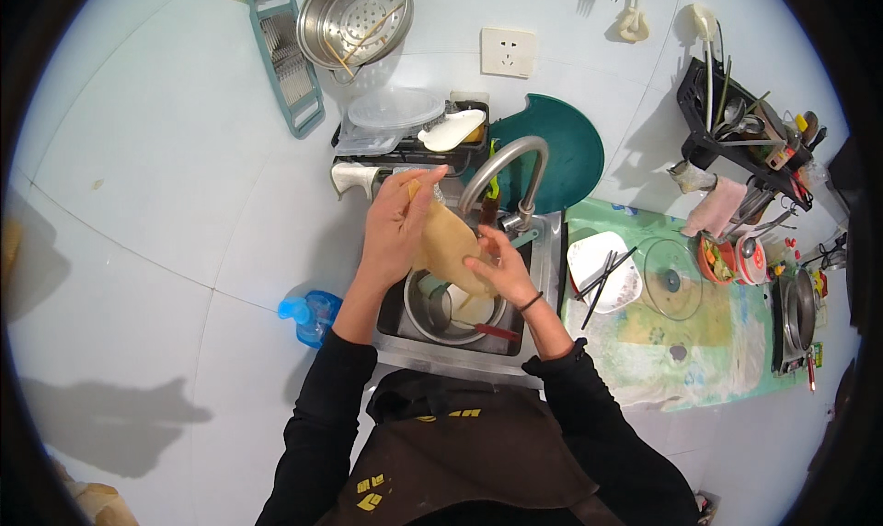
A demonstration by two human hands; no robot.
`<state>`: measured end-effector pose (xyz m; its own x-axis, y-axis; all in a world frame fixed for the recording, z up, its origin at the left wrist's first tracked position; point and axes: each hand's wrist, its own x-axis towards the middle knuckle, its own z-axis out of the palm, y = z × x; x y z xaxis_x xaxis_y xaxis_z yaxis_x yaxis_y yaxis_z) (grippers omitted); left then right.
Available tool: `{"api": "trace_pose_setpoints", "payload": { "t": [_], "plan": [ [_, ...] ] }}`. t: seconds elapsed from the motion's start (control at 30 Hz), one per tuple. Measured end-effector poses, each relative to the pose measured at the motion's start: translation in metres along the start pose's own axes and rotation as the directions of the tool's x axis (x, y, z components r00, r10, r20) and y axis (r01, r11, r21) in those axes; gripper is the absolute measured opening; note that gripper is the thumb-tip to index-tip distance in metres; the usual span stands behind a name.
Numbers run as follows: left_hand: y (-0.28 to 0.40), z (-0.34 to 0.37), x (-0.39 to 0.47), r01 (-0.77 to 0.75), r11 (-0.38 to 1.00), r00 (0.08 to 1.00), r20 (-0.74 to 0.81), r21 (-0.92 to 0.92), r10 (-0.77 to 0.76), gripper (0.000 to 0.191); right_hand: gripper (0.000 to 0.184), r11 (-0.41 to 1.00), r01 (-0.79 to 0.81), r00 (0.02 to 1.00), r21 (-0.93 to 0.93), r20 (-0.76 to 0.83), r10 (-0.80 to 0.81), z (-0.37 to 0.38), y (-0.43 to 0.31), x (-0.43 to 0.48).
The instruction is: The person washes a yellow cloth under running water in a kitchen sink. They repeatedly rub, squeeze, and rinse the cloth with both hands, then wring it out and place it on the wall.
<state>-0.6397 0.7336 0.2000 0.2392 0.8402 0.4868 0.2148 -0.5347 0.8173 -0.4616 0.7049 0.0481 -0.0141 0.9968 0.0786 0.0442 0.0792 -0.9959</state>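
My left hand (397, 226) grips the upper left edge of a flat, tan, rounded piece (445, 243), perhaps a board or a sheet; its material cannot be told. On its right edge rest the fingers and thumb of my right hand (503, 264). The piece is tilted above a steel pot (421, 319) in the sink (393, 326). Inside the pot are a whitish round thing (472, 309) and part of a utensil with a red handle (498, 331). The curved metal faucet (497, 160) arches just behind my hands.
Behind the sink are a dish rack (407, 157) and a dark green board (562, 153). A blue pump bottle (314, 317) is at left. On the right counter lie a white dish (599, 250) with black chopsticks (607, 278) and a glass lid (672, 298). A utensil rack (738, 140) hangs above.
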Motion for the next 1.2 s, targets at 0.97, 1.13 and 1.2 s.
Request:
{"api": "trace_pose_setpoints", "payload": {
  "t": [0.97, 1.13, 1.2],
  "plan": [
    [-0.157, 0.029, -0.104, 0.541, -0.591, 0.585, 0.773, -0.599, -0.248, 0.050, 0.033, 0.694, 0.594, 0.804, -0.408, 0.262, -0.534, 0.102, -0.044, -0.081],
    [-0.145, 0.036, -0.110, 0.652, -0.284, 0.580, 0.704, -0.703, -0.411, 0.045, 0.035, 0.979, 0.194, 0.945, 0.056, -0.278, -0.171, 0.053, -0.024, -0.055],
    [-0.129, 0.042, -0.112, 0.742, -0.215, 0.569, 0.766, -0.635, -0.299, 0.047, 0.046, 0.933, -0.054, 0.973, 0.357, -0.191, 0.129, 0.028, -0.011, -0.038]
  ]
}}
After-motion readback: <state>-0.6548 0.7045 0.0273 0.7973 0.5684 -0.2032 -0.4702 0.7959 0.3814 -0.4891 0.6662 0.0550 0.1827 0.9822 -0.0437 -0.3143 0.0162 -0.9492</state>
